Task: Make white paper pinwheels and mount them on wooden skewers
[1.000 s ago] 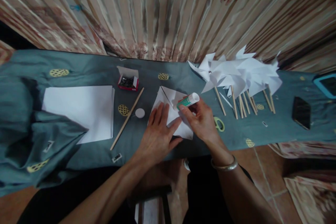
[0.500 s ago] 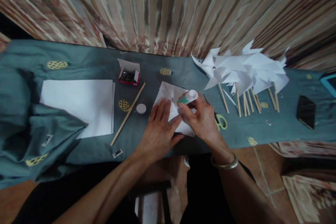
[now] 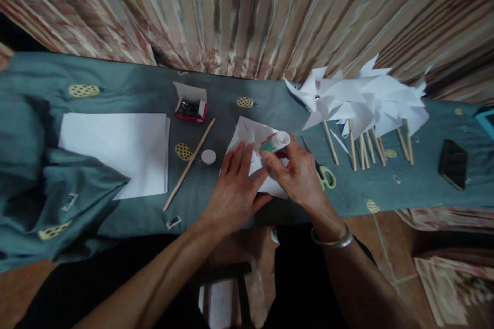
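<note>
A white paper square [image 3: 247,131] with slits running in from its corners lies in front of me on the cloth. My left hand [image 3: 239,190] rests flat on its lower left part, fingers stretched out. In my right hand [image 3: 299,169] is a glue stick [image 3: 276,142], white and green, tilted with its base up; its lower end is at the middle of the paper, hidden by my fingers. A round white cap [image 3: 209,157] lies left of the paper. Scissors with green handles [image 3: 327,177] lie just right of my right hand, partly covered by it.
A wooden stick [image 3: 189,164] and a small red box of dark metal pieces [image 3: 191,109] are to the left, beside a stack of white paper [image 3: 116,149]. Several paper pinwheels [image 3: 358,100] on sticks lie at the right, then a black phone [image 3: 453,163]. A curtain [image 3: 231,15] hangs behind.
My view has shifted slightly. Both hands keep nearly the same place on the paper, and the glue stick stays in my right hand.
</note>
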